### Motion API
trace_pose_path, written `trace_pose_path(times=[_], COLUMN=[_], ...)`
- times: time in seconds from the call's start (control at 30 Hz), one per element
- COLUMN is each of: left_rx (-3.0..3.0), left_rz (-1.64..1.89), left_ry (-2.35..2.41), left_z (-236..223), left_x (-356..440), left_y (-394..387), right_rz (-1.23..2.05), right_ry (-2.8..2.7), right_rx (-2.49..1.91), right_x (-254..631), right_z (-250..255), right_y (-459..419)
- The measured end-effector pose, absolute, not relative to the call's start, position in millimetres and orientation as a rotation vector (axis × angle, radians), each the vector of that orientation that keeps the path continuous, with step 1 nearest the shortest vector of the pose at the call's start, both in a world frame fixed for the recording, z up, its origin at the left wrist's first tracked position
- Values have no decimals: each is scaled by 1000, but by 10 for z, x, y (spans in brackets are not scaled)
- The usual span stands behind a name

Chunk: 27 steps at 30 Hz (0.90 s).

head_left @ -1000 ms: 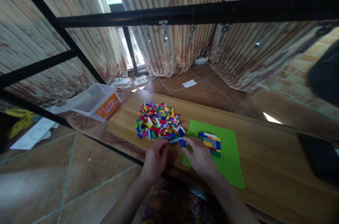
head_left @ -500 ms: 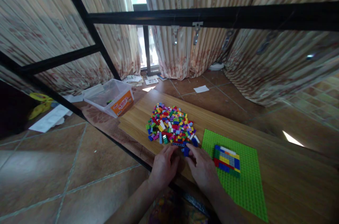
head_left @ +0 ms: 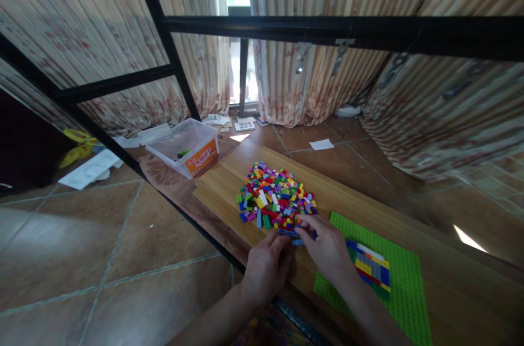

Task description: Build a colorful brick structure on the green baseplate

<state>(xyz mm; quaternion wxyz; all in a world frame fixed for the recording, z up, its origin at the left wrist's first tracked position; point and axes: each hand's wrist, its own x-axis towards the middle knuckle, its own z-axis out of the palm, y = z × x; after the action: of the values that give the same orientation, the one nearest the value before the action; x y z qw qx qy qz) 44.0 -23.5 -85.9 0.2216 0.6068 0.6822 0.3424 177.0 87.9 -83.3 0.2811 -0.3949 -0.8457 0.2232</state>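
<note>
My left hand (head_left: pixel 268 265) rests at the near edge of the wooden table with its fingers curled inward; whatever they hold, if anything, is hidden. To its right, my right hand (head_left: pixel 327 245) reaches to the near side of a pile of colourful toy bricks (head_left: pixel 270 193). Its thumb and index finger are apart, with dark blue showing in the gap. By the fingertips lie a long dark blue brick (head_left: pixel 287 232) and a light blue brick (head_left: pixel 298 242). A flat multicoloured brick build (head_left: pixel 370 264) sits on the green baseplate (head_left: pixel 403 286), partly behind my right forearm.
A clear plastic box (head_left: pixel 180 152) with an orange label stands beyond the table's left end, a few bricks inside. Black metal bars (head_left: pixel 327 29) cross the view above the wooden table (head_left: pixel 229 166). Papers (head_left: pixel 321 144) lie on the tiled floor near the curtains.
The view has shifted, so the scene sits further right. My left hand's fingers have curled closer together. My right hand has moved slightly toward the pile, and the dark blue brick beside its fingers no longer shows.
</note>
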Motion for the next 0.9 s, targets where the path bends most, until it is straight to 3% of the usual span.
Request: trace_pose_path(times=[0.53,0.9], left_rx=[1722,1805], left_rz=[971,1029], left_ry=[1846,1889], left_z=[-933,-1130], left_x=[421,434], left_y=[-213,-211], right_rz=[688,590], right_ry=[-2276,-2406], right_rx=[-1071,-1359], right_x=[1161,607], right_z=[-669,-637], right_y=[958,965])
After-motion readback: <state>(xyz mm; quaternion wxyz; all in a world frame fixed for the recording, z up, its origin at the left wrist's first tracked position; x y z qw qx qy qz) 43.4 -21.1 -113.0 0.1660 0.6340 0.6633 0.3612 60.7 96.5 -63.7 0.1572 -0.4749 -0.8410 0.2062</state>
